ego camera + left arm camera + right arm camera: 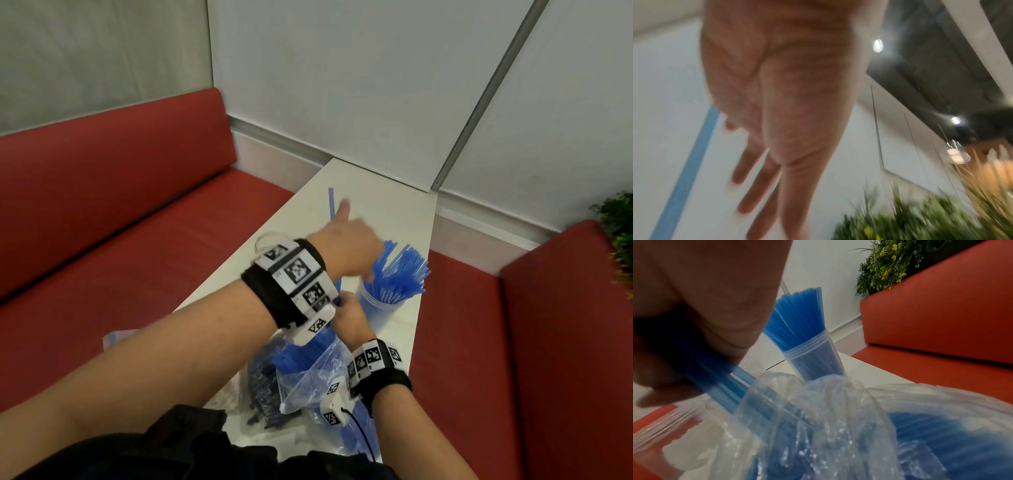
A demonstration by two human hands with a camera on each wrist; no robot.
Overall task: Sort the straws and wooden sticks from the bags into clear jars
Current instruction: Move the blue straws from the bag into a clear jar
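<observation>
My right hand [346, 308] pinches a few blue straws [725, 382] at the mouth of a clear bag [838, 418] that still holds several more. My left hand [346, 246] hovers blurred above it with its fingers [754, 181] straight. One blue straw [331, 205] rises beside that hand, and its lower end runs down toward my right fingers. Which hand holds it I cannot tell. A clear jar [387, 308] packed with blue straws stands just right of both hands. A second clear jar [265, 240] shows behind my left wristband. Another bag [263, 387] of dark sticks lies nearer me.
The narrow white table [383, 205] runs away from me to the wall. Red benches [120, 205] flank it on the left and right [548, 342]. A green plant [616, 233] sits behind the right bench.
</observation>
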